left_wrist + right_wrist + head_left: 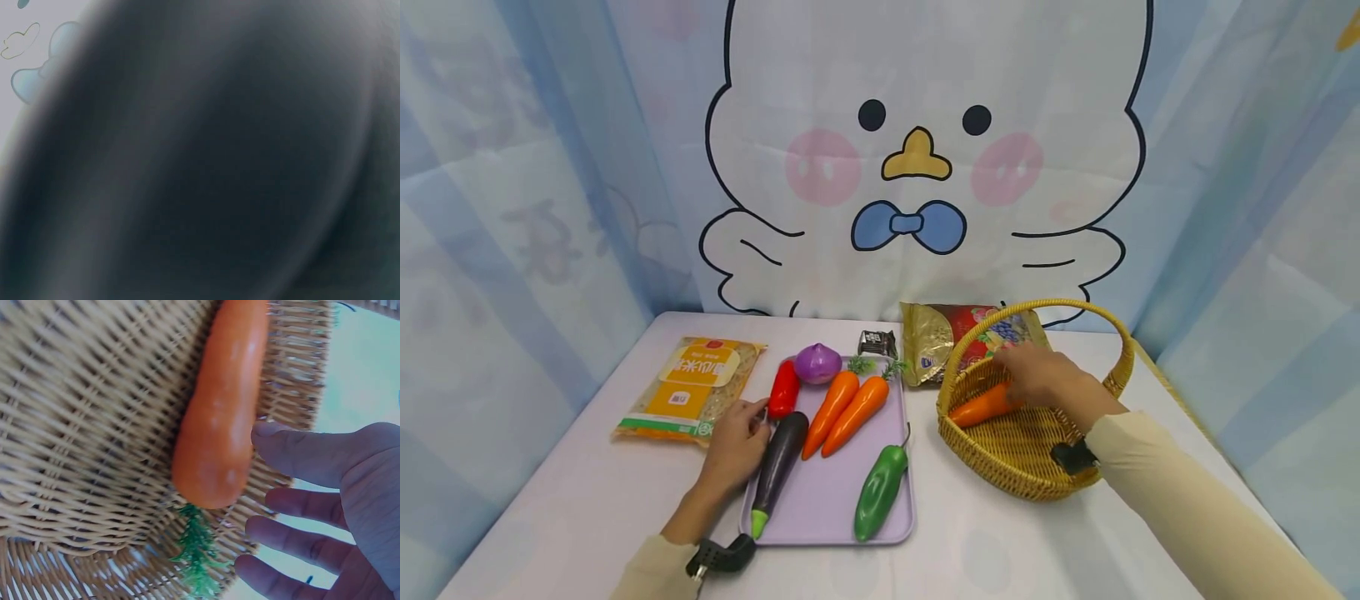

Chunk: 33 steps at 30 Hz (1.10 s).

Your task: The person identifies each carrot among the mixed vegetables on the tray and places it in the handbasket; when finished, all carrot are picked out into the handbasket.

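A pale sleeve (pixel 1210 500) reaches in nearest my head camera; its right hand (pixel 1047 381) has fingers spread beside the carrot (pixel 981 407) lying in the basket (pixel 1015 480). At the tray (pixel 820 512), beside the eggplant (pixel 779 462), I cannot tell whether the left hand (pixel 733 447) grips anything.

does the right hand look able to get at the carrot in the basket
Likely yes: the right hand has its thumb tip at the side of the carrot, and nothing appears to lie over the carrot in the basket.
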### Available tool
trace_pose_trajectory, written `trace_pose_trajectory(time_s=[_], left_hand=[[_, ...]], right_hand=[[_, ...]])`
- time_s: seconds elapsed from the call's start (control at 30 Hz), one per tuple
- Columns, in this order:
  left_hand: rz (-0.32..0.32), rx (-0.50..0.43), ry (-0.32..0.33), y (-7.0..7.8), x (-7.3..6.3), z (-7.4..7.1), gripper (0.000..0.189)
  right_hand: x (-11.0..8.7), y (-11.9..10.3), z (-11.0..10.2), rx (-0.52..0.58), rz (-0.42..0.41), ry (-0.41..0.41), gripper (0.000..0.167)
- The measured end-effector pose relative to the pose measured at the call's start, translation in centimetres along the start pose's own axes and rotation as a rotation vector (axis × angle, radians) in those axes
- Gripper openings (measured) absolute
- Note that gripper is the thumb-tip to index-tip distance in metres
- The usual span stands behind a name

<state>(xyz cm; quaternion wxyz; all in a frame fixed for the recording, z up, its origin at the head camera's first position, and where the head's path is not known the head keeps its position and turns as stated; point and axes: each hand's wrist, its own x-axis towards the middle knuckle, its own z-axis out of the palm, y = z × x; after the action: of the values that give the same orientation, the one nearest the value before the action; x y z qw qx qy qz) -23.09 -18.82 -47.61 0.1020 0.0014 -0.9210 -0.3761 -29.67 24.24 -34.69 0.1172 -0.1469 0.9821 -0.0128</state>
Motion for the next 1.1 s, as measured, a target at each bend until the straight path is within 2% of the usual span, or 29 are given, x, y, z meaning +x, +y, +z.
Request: trace_pose_trajectory(time_s=[0.4,0.9,1.1], left_hand=[[-0.008,-0.012,-0.005,0.0,-0.1,-0.1,0.049],[0.007,-0.008,-0.002,-0.2,0.0,0.1,0.049],[0.01,-0.01,0.002,-0.2,0.1,0.1,0.049]], right_hand=[[-2.2,-1.1,-1.2,0.063,-0.081,0.097,0.046],[-4.5,-2.9,-1.8,0.025,-0.158,0.138,0.041],[-5.4,-4.2,-2.0,0.013,-0.221,0.171,0.042]])
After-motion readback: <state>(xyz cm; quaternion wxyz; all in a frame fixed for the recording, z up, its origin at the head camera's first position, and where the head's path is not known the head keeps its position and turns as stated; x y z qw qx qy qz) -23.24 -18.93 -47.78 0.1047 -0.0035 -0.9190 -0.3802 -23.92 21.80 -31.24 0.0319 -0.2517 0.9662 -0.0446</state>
